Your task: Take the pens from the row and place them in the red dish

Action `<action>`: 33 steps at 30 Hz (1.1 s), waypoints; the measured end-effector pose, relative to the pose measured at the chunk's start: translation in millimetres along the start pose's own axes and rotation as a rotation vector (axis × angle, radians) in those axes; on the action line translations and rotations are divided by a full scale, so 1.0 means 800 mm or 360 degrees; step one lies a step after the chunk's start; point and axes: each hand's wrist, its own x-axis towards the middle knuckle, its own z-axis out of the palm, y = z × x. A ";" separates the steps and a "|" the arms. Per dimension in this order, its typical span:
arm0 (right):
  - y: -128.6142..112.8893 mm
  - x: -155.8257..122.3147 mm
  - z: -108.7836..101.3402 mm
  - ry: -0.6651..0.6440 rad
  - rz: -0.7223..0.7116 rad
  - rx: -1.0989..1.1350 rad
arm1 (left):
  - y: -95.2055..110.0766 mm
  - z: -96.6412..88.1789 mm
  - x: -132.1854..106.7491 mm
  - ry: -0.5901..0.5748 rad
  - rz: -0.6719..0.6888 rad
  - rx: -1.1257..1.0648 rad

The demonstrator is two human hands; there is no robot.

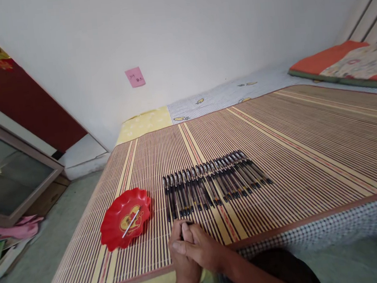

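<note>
My left hand (183, 260) and my right hand (207, 246) are pressed together at the mat's front edge, fingers closed. Between them sits a dark pen-like piece (189, 223); only small bits of it show, the rest being covered by my fingers. Just beyond my hands, a row of black-capped pens (209, 182) lies side by side on the striped bamboo mat (276, 151). To the left is a red scalloped plate (111, 224), and a thin white stick with a dark tip (131, 222) rests in it.
A patterned sheet (211, 99) runs under the mat along the white wall, where a pink note (134, 77) is stuck. Folded orange bedding (334, 58) lies at the far right. At left stand a glass-fronted cabinet (8, 176) and a pink cloth (20, 228) on the floor.
</note>
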 end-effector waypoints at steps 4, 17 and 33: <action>-0.002 0.001 0.000 -0.0031 -0.0038 0.0025 | -0.002 -0.003 0.001 -0.0133 0.0026 0.0028; -0.013 -0.002 -0.004 -0.0013 0.0034 -0.0023 | 0.010 -0.005 0.002 -0.0103 0.0055 0.0135; -0.008 0.001 -0.002 -0.0004 0.0090 -0.0035 | 0.005 -0.007 0.006 -0.0105 0.0110 0.0130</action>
